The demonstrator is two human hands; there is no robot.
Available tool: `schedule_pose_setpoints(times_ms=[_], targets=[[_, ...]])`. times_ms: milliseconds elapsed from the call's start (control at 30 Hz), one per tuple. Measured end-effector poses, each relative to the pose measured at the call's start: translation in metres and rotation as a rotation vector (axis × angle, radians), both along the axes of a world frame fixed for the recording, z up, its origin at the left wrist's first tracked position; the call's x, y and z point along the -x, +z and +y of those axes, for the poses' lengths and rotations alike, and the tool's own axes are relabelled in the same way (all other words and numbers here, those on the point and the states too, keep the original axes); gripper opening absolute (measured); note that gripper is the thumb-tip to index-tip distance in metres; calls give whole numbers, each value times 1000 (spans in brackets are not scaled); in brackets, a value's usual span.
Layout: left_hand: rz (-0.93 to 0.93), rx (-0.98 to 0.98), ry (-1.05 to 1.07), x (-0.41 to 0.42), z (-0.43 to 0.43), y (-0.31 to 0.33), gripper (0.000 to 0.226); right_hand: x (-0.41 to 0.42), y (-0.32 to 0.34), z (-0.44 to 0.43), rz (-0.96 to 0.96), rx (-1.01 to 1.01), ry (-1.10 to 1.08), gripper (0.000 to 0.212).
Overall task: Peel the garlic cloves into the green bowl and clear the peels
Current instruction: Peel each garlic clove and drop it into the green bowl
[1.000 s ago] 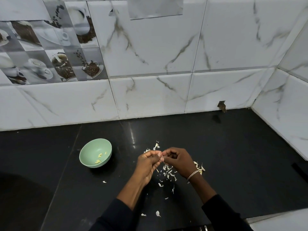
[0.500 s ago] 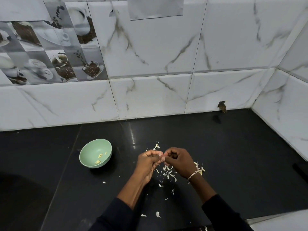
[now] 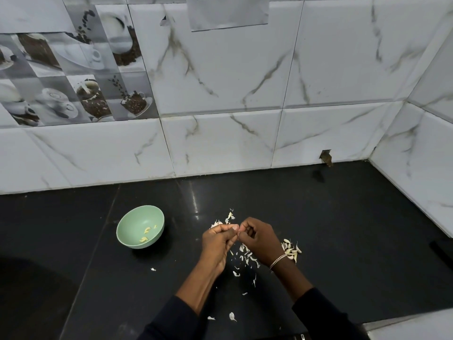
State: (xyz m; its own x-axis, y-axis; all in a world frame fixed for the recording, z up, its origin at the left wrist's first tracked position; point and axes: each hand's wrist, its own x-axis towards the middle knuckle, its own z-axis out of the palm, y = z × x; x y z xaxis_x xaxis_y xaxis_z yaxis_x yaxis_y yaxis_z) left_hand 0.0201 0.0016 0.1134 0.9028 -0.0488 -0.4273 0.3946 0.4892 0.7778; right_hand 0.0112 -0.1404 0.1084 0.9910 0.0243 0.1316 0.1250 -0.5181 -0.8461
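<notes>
Together, left hand [image 3: 217,240] and right hand [image 3: 259,239], both grips pinching a garlic clove [image 3: 238,232] between them, green bowl [image 3: 133,225] off left

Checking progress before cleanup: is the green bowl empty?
No, a few pale peeled cloves lie inside the green bowl on the dark counter.

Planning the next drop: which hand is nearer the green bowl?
Left. The left hand is right of the green bowl; the right hand is farther right, both pinching one garlic clove.
</notes>
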Motion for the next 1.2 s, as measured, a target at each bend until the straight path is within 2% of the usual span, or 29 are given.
schedule_pose_setpoints(times_ms=[200,467,733,1033,1200], targets=[[58,30,23,-2,2,-1,7,1,-2,-1,3,-30,-15,12],[46,39,28,-8,4,2,7,4,-9,-5,55,8,-40,12],[-38,-97,-1,-5,4,-5,13,1,-5,-5,-41,-33,-84,9],[-123,-221,11,-9,1,-8,13,-4,-6,-3,-99,90,-37,5],[-152,-282,16,-8,1,-10,14,-7,-6,-4,-72,126,-45,10]])
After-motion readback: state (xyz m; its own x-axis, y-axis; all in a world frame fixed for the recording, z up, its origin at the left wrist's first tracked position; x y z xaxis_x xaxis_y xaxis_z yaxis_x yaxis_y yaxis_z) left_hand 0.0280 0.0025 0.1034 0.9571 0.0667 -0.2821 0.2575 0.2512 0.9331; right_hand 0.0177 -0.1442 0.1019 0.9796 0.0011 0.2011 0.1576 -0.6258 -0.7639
